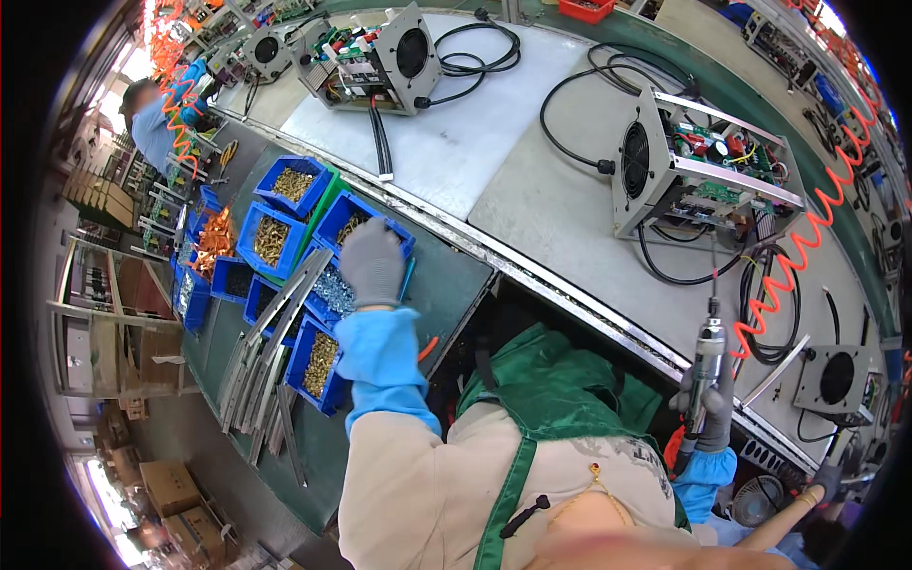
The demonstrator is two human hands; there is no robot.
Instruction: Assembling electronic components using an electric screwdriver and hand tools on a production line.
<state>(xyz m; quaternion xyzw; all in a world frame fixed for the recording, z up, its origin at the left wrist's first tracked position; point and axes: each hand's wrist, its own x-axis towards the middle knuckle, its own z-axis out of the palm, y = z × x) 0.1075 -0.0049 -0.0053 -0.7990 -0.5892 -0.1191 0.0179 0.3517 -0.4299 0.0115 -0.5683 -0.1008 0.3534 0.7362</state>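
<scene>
Our right hand [716, 410] clasps a driver [708, 355] beside the near edge of the bench [560, 218]: likely weighty, rigid, best held round its barrel. Whether our left hand [372, 266], over a blue bin [370, 204], pinches anything, we cannot tell.

From my remote seat I see an electronics assembly workshop. Blue bins [330, 399] of small metal fasteners cluster around the left grip [372, 266]; the right grip [719, 413] holds a power driver [706, 356]. Beyond both, open-framed units [676, 169] with fans and circuit boards line the tabletop [560, 180]. A coiled red hose [787, 280] runs beyond the right grip; a blue-clad co-worker [152, 128] stands farther off, past the left.
</scene>
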